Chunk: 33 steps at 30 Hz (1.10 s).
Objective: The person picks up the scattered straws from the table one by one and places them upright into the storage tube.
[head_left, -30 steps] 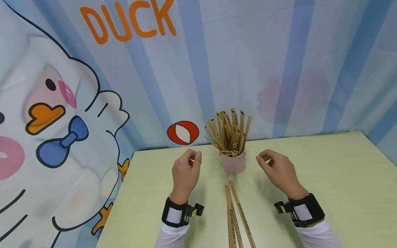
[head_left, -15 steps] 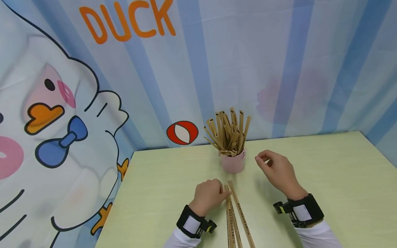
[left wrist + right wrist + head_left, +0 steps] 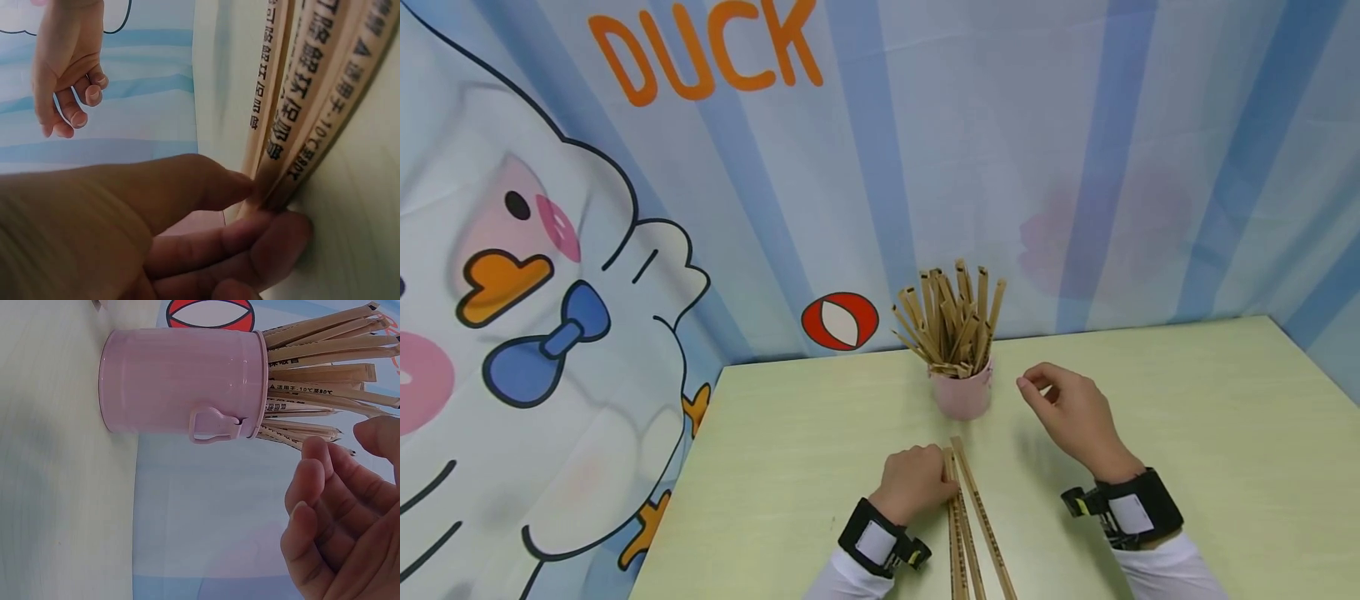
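Paper-wrapped drinking straws (image 3: 985, 521) with dark printing lie lengthwise on the table below the pink bucket. My left hand (image 3: 915, 482) is at their far ends; in the left wrist view its thumb and forefinger pinch the tips of the printed straws (image 3: 299, 94). The pink bucket (image 3: 961, 400) stands upright, packed with more wrapped straws (image 3: 955, 321) fanning out of its top. Beside it on the right, my right hand (image 3: 1071, 417) hovers with fingers loosely curled and nothing in them. In the right wrist view, its fingertips overlap the lower straws in the bucket.
The pale yellow-green table (image 3: 1225, 433) ends at the back against a blue striped cloth (image 3: 985, 150) with a printed duck (image 3: 617, 350) on the left. Both wrists carry black straps with small cameras.
My left hand has come down from beside the bucket, moving right and nearer, and now pinches the straw ends. The right hand stays where it was.
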Available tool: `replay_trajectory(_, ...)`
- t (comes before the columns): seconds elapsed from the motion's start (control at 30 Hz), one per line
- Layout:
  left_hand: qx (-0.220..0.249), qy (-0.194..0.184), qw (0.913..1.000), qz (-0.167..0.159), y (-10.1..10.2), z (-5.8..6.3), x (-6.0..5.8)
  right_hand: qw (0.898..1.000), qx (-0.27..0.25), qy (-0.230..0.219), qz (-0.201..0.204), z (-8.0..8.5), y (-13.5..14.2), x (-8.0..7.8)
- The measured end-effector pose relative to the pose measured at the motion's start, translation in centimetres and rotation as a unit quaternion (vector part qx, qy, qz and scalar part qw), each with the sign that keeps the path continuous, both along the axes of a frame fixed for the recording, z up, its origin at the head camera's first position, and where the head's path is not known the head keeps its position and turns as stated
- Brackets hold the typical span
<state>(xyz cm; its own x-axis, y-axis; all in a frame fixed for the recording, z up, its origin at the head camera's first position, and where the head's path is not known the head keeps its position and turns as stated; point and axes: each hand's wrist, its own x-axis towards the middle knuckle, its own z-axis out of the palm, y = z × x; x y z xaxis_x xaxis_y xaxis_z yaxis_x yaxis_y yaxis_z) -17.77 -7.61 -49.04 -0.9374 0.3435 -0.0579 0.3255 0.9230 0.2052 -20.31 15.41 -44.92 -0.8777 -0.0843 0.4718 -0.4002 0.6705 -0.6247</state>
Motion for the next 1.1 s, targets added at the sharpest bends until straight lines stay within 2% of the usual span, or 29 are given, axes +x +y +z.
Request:
replay_trajectory(0.2,0.015,-0.010,0.9996,0.023,0.3,-0.3,-0.1,1.000,0.001,-0.001,-0.002,-0.1,0.1,0.0)
replay_trajectory(0.37,0.019,-0.008,0.9994,0.027,0.4,-0.4,-0.1,1.000,0.001,-0.002,-0.003,-0.2,0.1,0.0)
replay_trajectory(0.5,0.048,-0.008,0.9984,0.027,0.3,-0.4,0.0,1.000,0.001,-0.002,-0.004,-0.2,0.2,0.0)
replay_trajectory(0.67,0.101,-0.005,0.9946,0.024,-0.4,0.2,-0.2,1.000,0.002,-0.002,-0.005,-0.3,0.3,0.0)
replay_trajectory(0.8,0.146,0.024,0.9887,0.027,-1.3,1.8,-0.6,1.000,0.000,-0.001,-0.005,-0.2,0.4,0.1)
replay_trajectory(0.93,0.199,0.080,0.9760,0.039,-2.2,4.4,-0.4,1.000,-0.002,-0.001,-0.005,-0.1,0.4,0.1)
replay_trajectory(1.03,0.244,0.141,0.9575,0.063,-3.1,6.7,0.1,1.000,-0.005,-0.002,-0.005,0.0,0.3,0.1)
replay_trajectory(1.1,0.283,0.187,0.9375,0.078,-3.8,8.3,0.5,1.000,-0.006,-0.004,-0.004,-0.1,0.2,0.0)
